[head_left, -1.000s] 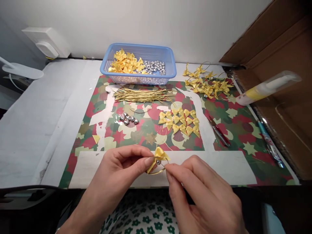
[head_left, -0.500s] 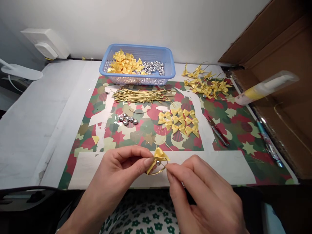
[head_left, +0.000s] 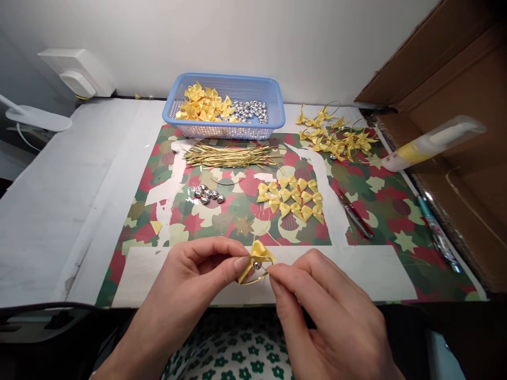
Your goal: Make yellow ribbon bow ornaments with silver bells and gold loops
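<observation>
Between thumb and forefinger, my left hand (head_left: 202, 274) pinches a yellow ribbon bow (head_left: 259, 249) over the front of the table. A small silver bell (head_left: 256, 265) hangs at the bow's middle, with a loop of gold wire (head_left: 253, 281) around it. The fingertips of my right hand (head_left: 328, 301) are closed on the wire's end, just right of the bell. Beyond my hands, several yellow bows (head_left: 291, 195) lie in rows, and a little group of silver bells (head_left: 209, 193) lies to their left.
A bundle of gold wires (head_left: 227, 156) lies before a blue basket (head_left: 224, 131) of bows and bells. Finished-looking wired bows (head_left: 336, 134) are heaped at the back right. Pliers-like red-handled tool (head_left: 354, 214), glue bottle (head_left: 431, 142), pen (head_left: 438, 232) and cardboard box (head_left: 447, 79) are on the right.
My right hand has shifted very slightly left along with the wire end. The bow and bell stay in my left hand's pinch, almost unmoved.
</observation>
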Available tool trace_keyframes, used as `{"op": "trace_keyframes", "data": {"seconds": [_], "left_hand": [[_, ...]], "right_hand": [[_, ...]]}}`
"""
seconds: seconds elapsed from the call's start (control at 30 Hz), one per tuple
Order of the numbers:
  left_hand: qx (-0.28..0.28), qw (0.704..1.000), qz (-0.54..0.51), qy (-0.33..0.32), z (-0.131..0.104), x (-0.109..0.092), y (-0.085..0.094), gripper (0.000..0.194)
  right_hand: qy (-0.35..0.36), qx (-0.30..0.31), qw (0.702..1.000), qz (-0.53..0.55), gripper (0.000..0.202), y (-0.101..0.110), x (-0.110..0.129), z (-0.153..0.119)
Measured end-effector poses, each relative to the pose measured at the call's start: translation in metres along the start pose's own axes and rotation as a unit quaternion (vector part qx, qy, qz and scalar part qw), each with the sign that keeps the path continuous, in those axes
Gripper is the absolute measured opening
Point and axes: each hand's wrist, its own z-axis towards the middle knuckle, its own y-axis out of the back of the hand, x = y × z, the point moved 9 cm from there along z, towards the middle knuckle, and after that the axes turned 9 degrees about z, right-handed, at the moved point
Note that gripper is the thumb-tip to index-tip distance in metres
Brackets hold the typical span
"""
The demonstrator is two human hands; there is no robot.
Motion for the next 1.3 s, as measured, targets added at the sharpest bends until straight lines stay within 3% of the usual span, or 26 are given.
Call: {"op": "trace_keyframes", "data": {"seconds": [0.1,0.57,0.8,1.3], "left_hand": [[0.005,1.000,-0.002,0.003,0.000,-0.001,-0.002,0.006],[0.033,0.998,-0.043,0.009,-0.004,-0.007,-0.008,0.009],[0.018,0.998,-0.058,0.031,-0.003,-0.005,-0.009,0.011],[0.045,0.996,-0.071,0.029,-0.003,-0.001,-0.018,0.007]], "right_hand": [[-0.011,0.030,0.999,0.010,0.017,-0.001,-0.004,0.002],[-0.081,0.025,0.991,0.108,0.023,-0.007,-0.025,-0.009],[-0.074,0.010,0.991,0.111,0.024,-0.009,-0.025,-0.012],[-0.115,-0.032,0.983,0.143,0.018,-0.014,-0.027,-0.015]]}}
